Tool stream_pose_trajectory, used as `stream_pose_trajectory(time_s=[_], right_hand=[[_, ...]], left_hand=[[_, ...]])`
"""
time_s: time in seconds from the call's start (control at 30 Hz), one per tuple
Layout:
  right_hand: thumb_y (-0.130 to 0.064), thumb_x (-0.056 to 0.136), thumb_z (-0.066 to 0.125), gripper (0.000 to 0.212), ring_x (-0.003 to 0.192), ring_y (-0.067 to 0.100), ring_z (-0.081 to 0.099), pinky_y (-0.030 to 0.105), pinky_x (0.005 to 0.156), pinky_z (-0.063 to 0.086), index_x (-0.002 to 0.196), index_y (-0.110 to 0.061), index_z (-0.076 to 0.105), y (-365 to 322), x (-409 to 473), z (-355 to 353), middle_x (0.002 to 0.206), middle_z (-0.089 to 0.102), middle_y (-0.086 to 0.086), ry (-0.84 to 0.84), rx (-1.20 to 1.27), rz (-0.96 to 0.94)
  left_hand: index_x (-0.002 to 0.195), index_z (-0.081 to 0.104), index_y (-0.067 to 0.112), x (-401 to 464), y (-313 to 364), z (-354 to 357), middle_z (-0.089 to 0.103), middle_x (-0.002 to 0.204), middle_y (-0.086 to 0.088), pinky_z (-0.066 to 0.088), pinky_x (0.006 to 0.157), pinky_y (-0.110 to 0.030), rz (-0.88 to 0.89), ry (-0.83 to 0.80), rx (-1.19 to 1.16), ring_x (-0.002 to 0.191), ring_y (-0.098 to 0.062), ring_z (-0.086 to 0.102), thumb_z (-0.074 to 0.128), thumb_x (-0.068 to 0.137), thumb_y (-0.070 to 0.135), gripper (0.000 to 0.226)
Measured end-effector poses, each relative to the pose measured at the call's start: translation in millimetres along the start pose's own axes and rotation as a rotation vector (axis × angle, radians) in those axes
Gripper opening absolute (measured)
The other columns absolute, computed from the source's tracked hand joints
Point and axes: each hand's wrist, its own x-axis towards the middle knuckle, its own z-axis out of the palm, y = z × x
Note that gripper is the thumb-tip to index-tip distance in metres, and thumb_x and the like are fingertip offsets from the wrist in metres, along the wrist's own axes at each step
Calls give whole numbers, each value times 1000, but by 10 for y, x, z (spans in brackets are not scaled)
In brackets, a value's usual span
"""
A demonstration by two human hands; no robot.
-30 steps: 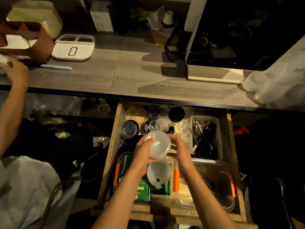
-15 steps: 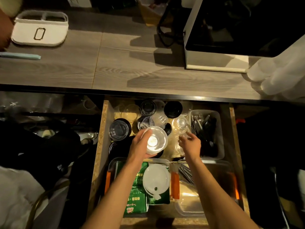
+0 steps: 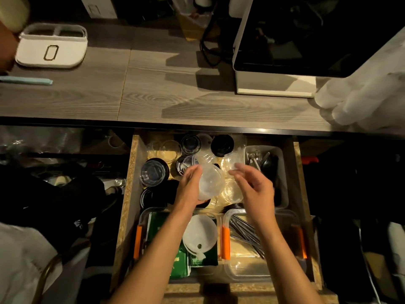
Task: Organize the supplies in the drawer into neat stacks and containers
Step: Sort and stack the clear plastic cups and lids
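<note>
Drawer (image 3: 129, 194) stands pulled out under the wood-grain counter (image 3: 153, 95), viewed from above. Left hand (image 3: 189, 185) grips a clear plastic cup (image 3: 210, 183), fingers curled round its side, over the middle of the drawer. Right hand (image 3: 254, 185) hovers just beside it; its fingertips pinch a small clear lid (image 3: 235, 160). Hands are apart, the cup between them. Back of drawer: black lids and clear cups, loosely scattered. Right back: a clear bin (image 3: 282, 172) holding dark cutlery. Front left: a clear container (image 3: 144, 216) with orange clips, holding green packets (image 3: 162, 227) and a white round lid (image 3: 200, 233). Front right: a second clear container (image 3: 252, 270) with metal utensils inside. On the counter: a white two-compartment holder (image 3: 52, 49) at far left, a black-and-white appliance (image 3: 274, 80) at right.
</note>
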Motion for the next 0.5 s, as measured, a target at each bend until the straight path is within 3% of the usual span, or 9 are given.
stream_pose_trajectory(time_s=[0.1, 0.2, 0.23, 0.33, 0.4, 0.5], right_hand=[[-29, 94, 60, 20, 105, 6, 59, 41, 97, 46, 111, -31, 70, 82, -55, 8, 104, 69, -16, -64, -390, -205], [-45, 96, 43, 40, 119, 11, 55, 42, 111, 33, 118, -25, 70, 198, -62, 15, 113, 70, -10, -214, -626, -294], [-46, 96, 38, 45, 125, 12, 51, 38, 116, 25, 120, -23, 69, 219, -68, 7, 117, 69, -9, -254, -665, -298], [-45, 98, 33, 46, 133, 13, 44, 32, 118, 16, 119, -21, 68, 209, -98, -23, 120, 67, -7, -336, -734, -321], [-43, 98, 33, 43, 137, 12, 40, 34, 118, 19, 117, -22, 66, 202, -93, -47, 119, 65, -7, -385, -745, -341], [-46, 97, 32, 47, 141, 15, 35, 36, 116, 27, 116, -20, 67, 219, -45, -101, 122, 62, -7, -471, -771, -353]], left_hand=[[110, 60, 46, -49, -36, 98, 58, 134, -6, 53, 95, -56, -11, -40, -18, 118, -29, 60, 54, 86, 69, 34], [134, 56, 39, -88, -50, 191, 56, 141, -7, 44, 105, -59, -98, -91, -54, 127, -31, 55, 50, 58, 93, 94], [137, 54, 40, -87, -61, 210, 55, 142, -6, 44, 106, -59, -108, -101, -72, 128, -31, 54, 49, 52, 97, 103], [132, 58, 37, -90, -71, 213, 62, 133, -9, 57, 91, -50, -136, -109, -137, 117, -30, 62, 58, 48, 92, 101], [127, 61, 33, -94, -98, 204, 65, 125, -10, 60, 78, -41, -148, -126, -149, 109, -29, 67, 65, 51, 85, 92], [127, 61, 31, -124, -111, 182, 68, 122, -9, 57, 72, -38, -120, -148, -156, 108, -27, 67, 66, 56, 80, 86]])
